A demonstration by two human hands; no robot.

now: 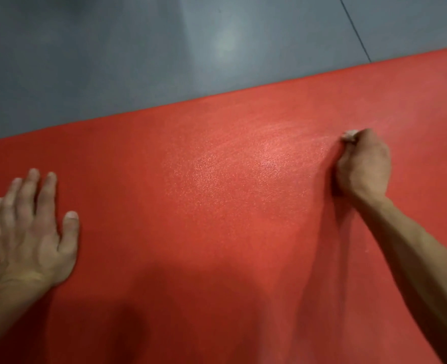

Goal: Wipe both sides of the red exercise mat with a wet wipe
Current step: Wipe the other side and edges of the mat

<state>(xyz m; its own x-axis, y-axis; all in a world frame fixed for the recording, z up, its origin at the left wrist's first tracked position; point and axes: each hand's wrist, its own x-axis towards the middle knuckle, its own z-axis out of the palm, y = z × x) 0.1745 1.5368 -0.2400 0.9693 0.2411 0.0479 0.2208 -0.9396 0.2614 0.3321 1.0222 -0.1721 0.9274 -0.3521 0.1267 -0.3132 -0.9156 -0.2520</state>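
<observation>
Smooth grey floor, glossy, with a soft patch of reflected light and one thin dark seam.

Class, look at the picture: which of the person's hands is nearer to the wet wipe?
Right. The right hand grips the wet wipe against the red mat; the left hand rests flat far away on the mat.

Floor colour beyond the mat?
Grey floor, one thin dark seam; head view, the only one.
</observation>
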